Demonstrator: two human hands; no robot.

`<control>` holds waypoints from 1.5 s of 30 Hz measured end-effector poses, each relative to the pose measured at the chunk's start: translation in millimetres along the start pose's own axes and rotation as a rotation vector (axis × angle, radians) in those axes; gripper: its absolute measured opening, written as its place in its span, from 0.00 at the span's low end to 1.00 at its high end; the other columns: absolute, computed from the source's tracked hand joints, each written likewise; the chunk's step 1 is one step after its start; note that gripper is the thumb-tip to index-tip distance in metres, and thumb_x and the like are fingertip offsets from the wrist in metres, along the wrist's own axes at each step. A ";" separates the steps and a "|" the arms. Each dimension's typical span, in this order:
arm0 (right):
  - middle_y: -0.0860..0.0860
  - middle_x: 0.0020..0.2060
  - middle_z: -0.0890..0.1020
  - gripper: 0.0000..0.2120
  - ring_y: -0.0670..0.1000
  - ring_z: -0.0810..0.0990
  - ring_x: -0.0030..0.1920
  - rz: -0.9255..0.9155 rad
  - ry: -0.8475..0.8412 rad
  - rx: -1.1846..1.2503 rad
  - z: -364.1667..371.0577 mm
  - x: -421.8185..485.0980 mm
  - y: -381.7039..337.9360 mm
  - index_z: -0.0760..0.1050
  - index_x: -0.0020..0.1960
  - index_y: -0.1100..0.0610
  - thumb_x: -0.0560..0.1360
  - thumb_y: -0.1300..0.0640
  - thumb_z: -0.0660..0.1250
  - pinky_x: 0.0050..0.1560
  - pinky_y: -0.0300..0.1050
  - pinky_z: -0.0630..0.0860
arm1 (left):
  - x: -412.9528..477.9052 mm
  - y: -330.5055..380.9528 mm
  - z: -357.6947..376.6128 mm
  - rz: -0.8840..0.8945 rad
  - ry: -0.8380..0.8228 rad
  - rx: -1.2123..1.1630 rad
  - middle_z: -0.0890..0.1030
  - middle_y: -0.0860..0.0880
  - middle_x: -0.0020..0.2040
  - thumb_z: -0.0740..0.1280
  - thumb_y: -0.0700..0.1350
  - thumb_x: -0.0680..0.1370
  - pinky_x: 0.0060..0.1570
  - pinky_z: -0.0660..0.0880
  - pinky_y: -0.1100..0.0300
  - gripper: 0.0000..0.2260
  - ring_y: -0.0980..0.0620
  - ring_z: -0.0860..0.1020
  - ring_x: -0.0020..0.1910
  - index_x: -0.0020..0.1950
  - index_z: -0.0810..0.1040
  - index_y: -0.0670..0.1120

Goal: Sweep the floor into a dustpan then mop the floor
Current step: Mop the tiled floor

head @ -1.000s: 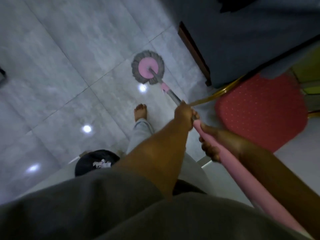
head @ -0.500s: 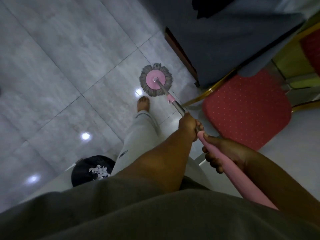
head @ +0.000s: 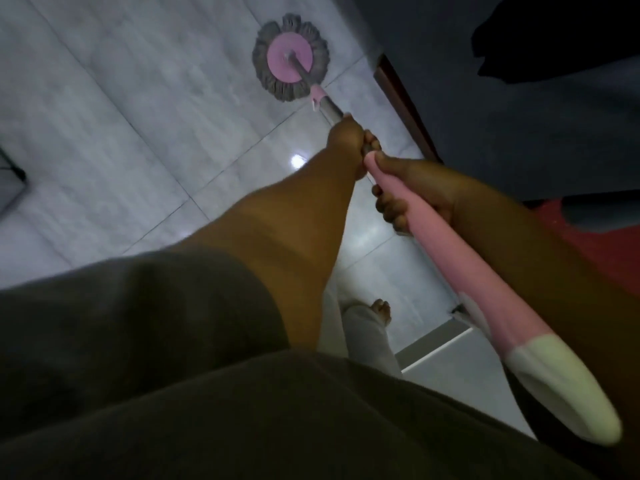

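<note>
A round mop head (head: 290, 57), grey fringe around a pink disc, lies flat on the grey tiled floor (head: 121, 109) at the top of the view. Its handle (head: 460, 268) runs down to the right, metal near the head, then pink, with a white end cap at the lower right. My left hand (head: 348, 136) grips the shaft where metal meets pink. My right hand (head: 412, 195) grips the pink part just behind it, fingers curled under.
A dark wall or furniture side (head: 502, 98) with a brown base strip (head: 401, 102) stands right of the mop. A red seat (head: 595, 244) shows at the right edge. My bare foot (head: 381, 310) stands below the hands. A dark object (head: 14, 174) sits at the left edge.
The mop head has been pushed farther away from me across the tiles, and both arms have stretched out. The red chair has slid toward the right edge of the view.
</note>
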State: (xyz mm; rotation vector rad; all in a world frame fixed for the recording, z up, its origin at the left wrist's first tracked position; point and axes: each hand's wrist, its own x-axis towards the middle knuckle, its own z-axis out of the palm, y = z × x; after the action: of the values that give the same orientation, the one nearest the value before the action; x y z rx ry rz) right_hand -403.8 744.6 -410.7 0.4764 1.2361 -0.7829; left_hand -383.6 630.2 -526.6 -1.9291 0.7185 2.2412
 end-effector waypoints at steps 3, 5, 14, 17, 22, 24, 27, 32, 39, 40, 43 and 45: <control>0.50 0.26 0.72 0.20 0.44 0.70 0.21 -0.074 -0.028 0.047 8.1 10.9 -14.3 0.73 0.45 0.57 0.77 0.39 0.63 0.23 0.33 0.71 | 10.9 21.7 0.3 0.022 0.030 0.014 0.65 0.50 0.19 0.53 0.54 0.85 0.20 0.62 0.69 0.17 0.54 0.64 0.16 0.41 0.67 0.45; 0.50 0.27 0.72 0.19 0.44 0.69 0.21 -0.091 -0.019 0.081 5.8 9.4 -5.8 0.73 0.46 0.57 0.78 0.39 0.63 0.24 0.33 0.70 | 9.4 15.2 1.3 0.029 0.028 0.039 0.65 0.51 0.19 0.53 0.54 0.84 0.20 0.62 0.70 0.18 0.54 0.63 0.17 0.40 0.67 0.45; 0.50 0.26 0.70 0.23 0.45 0.68 0.20 0.011 0.057 0.132 -68.8 -63.3 137.0 0.69 0.42 0.57 0.75 0.35 0.62 0.21 0.34 0.68 | -48.8 -149.4 33.4 -0.090 -0.091 0.165 0.64 0.50 0.20 0.53 0.55 0.84 0.22 0.62 0.66 0.19 0.53 0.63 0.18 0.38 0.67 0.46; 0.50 0.25 0.69 0.24 0.46 0.66 0.18 0.040 0.099 0.206 -92.5 -99.8 208.5 0.69 0.41 0.57 0.74 0.35 0.62 0.18 0.35 0.66 | -84.7 -226.8 44.9 -0.128 -0.150 0.240 0.65 0.49 0.19 0.52 0.53 0.85 0.21 0.63 0.68 0.18 0.53 0.65 0.16 0.44 0.72 0.43; 0.52 0.25 0.70 0.24 0.47 0.67 0.18 0.045 0.163 0.296 -121.6 -155.5 294.6 0.72 0.42 0.58 0.65 0.36 0.67 0.18 0.36 0.67 | -141.0 -323.4 56.6 -0.241 -0.254 0.279 0.67 0.49 0.23 0.54 0.50 0.85 0.20 0.65 0.69 0.18 0.55 0.65 0.16 0.37 0.68 0.46; 0.52 0.25 0.70 0.24 0.47 0.67 0.18 0.056 0.165 0.334 -129.2 -164.9 311.1 0.72 0.43 0.58 0.67 0.37 0.67 0.18 0.37 0.67 | -153.4 -339.8 58.2 -0.287 -0.279 0.305 0.67 0.50 0.21 0.54 0.50 0.85 0.21 0.66 0.68 0.18 0.55 0.65 0.16 0.36 0.67 0.47; 0.52 0.25 0.69 0.24 0.48 0.67 0.18 0.114 0.151 0.303 -130.3 -163.9 307.2 0.71 0.44 0.58 0.68 0.37 0.67 0.19 0.37 0.68 | -155.3 -337.9 56.1 -0.289 -0.261 0.296 0.67 0.51 0.21 0.54 0.50 0.85 0.22 0.67 0.67 0.19 0.55 0.65 0.17 0.36 0.67 0.46; 0.51 0.25 0.70 0.24 0.47 0.66 0.18 0.154 0.161 0.175 -112.8 -141.6 251.4 0.70 0.44 0.57 0.70 0.35 0.66 0.19 0.37 0.68 | -132.8 -290.7 51.8 -0.228 -0.190 0.190 0.68 0.51 0.20 0.58 0.55 0.83 0.20 0.67 0.69 0.20 0.55 0.66 0.16 0.35 0.71 0.47; 0.51 0.25 0.70 0.23 0.47 0.67 0.17 0.113 0.080 0.123 -92.7 -95.7 120.6 0.70 0.41 0.57 0.70 0.36 0.65 0.18 0.38 0.69 | -66.6 -164.0 69.9 -0.173 -0.112 0.072 0.69 0.50 0.18 0.56 0.57 0.83 0.21 0.68 0.67 0.21 0.53 0.68 0.15 0.37 0.70 0.44; 0.51 0.24 0.70 0.23 0.47 0.67 0.17 0.113 0.067 0.112 -91.6 -89.9 101.2 0.70 0.41 0.57 0.70 0.35 0.65 0.18 0.38 0.69 | -58.8 -146.0 73.0 -0.172 -0.114 0.046 0.69 0.49 0.18 0.56 0.57 0.83 0.20 0.68 0.67 0.21 0.53 0.68 0.15 0.37 0.71 0.44; 0.51 0.25 0.71 0.24 0.47 0.69 0.18 0.088 0.027 0.065 -83.9 -70.2 44.2 0.70 0.42 0.57 0.67 0.35 0.66 0.19 0.38 0.70 | -37.4 -89.2 78.4 -0.122 -0.131 0.000 0.69 0.49 0.18 0.56 0.56 0.84 0.19 0.69 0.67 0.22 0.52 0.68 0.15 0.35 0.71 0.43; 0.51 0.24 0.72 0.24 0.46 0.69 0.18 0.058 0.011 0.040 -71.8 -52.9 7.2 0.70 0.41 0.57 0.66 0.36 0.67 0.19 0.38 0.71 | -22.8 -49.1 79.1 -0.067 -0.141 -0.037 0.69 0.49 0.17 0.57 0.54 0.84 0.20 0.69 0.68 0.21 0.53 0.68 0.14 0.36 0.72 0.44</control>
State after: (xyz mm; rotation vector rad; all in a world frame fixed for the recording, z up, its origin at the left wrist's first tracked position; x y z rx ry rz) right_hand -451.7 814.1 -381.1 0.5477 1.2140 -0.7583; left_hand -432.8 711.1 -511.9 -1.7605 0.5887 2.3364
